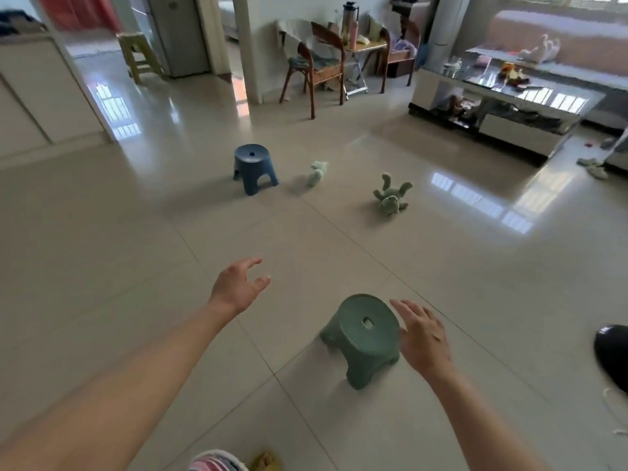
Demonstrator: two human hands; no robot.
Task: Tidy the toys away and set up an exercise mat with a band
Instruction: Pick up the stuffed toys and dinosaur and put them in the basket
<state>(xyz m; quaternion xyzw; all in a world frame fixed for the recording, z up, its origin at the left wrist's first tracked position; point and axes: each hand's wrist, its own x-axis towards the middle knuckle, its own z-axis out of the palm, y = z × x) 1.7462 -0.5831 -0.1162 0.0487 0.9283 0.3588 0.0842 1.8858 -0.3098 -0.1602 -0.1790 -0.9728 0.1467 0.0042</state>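
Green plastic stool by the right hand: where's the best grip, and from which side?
Probably the rim of the small green plastic stool, from above on its right side. It stands upright with the round seat's edge exposed, and the open right hand is beside that edge. The centre hole looks too small to grip.

Bright daylight enters from the window (577, 0) at upper right, leaving glare patches on the glossy floor (475, 198); motion blur softens everything, and edges bow.
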